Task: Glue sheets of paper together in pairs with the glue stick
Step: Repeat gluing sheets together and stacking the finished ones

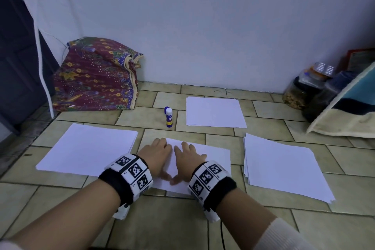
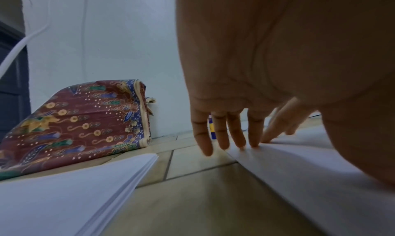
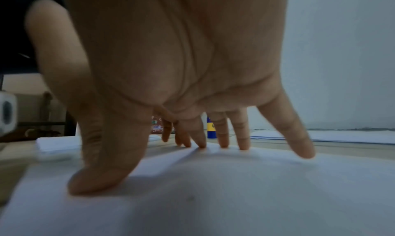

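Between the paper stacks (image 1: 87, 148), both hands (image 1: 157, 153) press the middle sheet's (image 1: 215, 158) far edge.

Very little can be read. The glue stick (image 1: 169, 117), standing upright on the floor (image 1: 263, 219) between the paper stacks, carries a blue and yellow label with white lettering, but the letters are too small and blurred to make out in any view. The wristbands (image 1: 133, 170) on both wrists show square black-and-white coded markers, each with a tiny character printed beside it; those characters are too small to read with certainty. The sheets of paper (image 1: 215, 112) bear no print.
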A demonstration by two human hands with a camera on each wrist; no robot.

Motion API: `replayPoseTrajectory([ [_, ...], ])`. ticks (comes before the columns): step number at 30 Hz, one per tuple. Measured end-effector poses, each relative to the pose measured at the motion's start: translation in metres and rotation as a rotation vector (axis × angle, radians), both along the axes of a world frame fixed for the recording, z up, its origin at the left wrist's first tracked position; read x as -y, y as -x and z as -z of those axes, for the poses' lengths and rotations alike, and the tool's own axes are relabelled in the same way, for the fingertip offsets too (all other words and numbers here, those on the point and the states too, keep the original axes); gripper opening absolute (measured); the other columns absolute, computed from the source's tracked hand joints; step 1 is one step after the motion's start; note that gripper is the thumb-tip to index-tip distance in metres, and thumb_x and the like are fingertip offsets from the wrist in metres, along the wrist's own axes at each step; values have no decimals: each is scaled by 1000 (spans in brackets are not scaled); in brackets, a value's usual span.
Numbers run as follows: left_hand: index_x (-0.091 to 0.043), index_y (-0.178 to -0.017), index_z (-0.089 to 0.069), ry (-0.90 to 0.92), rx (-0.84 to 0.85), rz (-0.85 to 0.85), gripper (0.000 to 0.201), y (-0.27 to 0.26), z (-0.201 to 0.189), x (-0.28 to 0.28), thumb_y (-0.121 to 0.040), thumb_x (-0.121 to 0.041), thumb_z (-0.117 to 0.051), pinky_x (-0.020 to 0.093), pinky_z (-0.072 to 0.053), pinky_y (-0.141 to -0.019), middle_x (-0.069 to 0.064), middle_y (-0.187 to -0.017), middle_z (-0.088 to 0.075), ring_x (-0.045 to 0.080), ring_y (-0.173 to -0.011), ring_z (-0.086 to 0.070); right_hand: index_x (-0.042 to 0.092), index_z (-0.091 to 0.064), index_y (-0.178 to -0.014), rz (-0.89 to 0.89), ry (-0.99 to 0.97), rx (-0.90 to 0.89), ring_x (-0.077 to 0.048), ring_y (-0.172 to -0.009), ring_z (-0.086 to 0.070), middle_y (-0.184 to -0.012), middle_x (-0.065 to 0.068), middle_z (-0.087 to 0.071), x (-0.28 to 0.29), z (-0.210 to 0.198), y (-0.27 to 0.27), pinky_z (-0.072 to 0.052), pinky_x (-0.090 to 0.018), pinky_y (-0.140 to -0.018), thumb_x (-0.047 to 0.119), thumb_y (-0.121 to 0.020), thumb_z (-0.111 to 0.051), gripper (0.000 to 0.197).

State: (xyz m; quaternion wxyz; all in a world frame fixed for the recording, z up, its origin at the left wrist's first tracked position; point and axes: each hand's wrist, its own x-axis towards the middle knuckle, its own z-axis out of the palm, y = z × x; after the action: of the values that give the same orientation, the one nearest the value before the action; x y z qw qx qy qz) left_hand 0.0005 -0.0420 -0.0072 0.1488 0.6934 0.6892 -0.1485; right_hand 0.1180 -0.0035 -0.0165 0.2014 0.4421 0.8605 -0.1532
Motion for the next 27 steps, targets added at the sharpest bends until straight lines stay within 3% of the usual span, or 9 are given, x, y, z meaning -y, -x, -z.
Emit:
replayPoseTrajectory([
  [2,-2,-149,-12,52,9,-47,102,2,4,-1,-81,-55,-66,42,-23,-116,15,-158,-5,27,-146,-7,16,-4,-151,-14,35,7,-24,-145,-3,-158,-3,1,-8,0,2,-23,-66,-106,46,-74,-76,109],
  [3,1,-150,2,101,24,-71,108,4,6,-3,-83,-54,-63,43,-12,-120,15,-159,10,26,-148,6,14,-3,-151,-18,42,14,-23,-146,0,-158,-2,3,-12,0,4,-20,-68,-106,45,-73,-77,112],
  [5,2,-148,16,161,38,-90,115,6,10,-9,-85,-56,-61,42,0,-120,16,-157,22,25,-147,17,10,2,-151,-35,37,44,-22,-147,2,-159,-3,4,-18,0,10,-13,-69,-107,43,-70,-79,119],
  [9,-2,-150,16,155,-10,-71,121,9,18,-14,-79,-66,-59,47,-1,-119,14,-159,17,24,-147,13,9,7,-151,-172,61,26,-18,-147,3,-159,-4,5,-24,-6,21,-7,-65,-111,33,-69,-83,124],
  [13,-3,-150,15,164,-104,-46,114,11,16,-10,-83,-71,-47,51,-3,-118,11,-159,18,21,-148,12,13,11,-151,-199,81,8,-12,-147,8,-159,1,13,-31,-2,2,1,-60,-113,48,-73,-76,121],
  [18,-4,-149,17,181,-51,-69,115,13,17,-10,-83,-70,-48,52,-2,-118,9,-158,22,19,-147,15,17,11,-151,-61,121,-29,-8,-146,6,-159,6,13,-44,1,-42,6,-58,-114,60,-79,-62,112],
  [25,-6,-149,19,211,-24,-51,113,16,12,-7,-84,-69,-48,51,-3,-119,7,-157,26,17,-147,17,17,8,-152,96,122,19,-14,-147,-4,-159,6,11,-65,6,-89,-9,-54,-117,59,-91,-45,91],
  [27,-7,-150,18,224,-10,-56,109,18,10,-7,-86,-67,-47,49,-6,-119,6,-157,25,15,-147,16,13,0,-152,147,77,34,-21,-145,-18,-160,-1,-6,-70,6,-95,-24,-49,-114,51,-95,-43,81],
])
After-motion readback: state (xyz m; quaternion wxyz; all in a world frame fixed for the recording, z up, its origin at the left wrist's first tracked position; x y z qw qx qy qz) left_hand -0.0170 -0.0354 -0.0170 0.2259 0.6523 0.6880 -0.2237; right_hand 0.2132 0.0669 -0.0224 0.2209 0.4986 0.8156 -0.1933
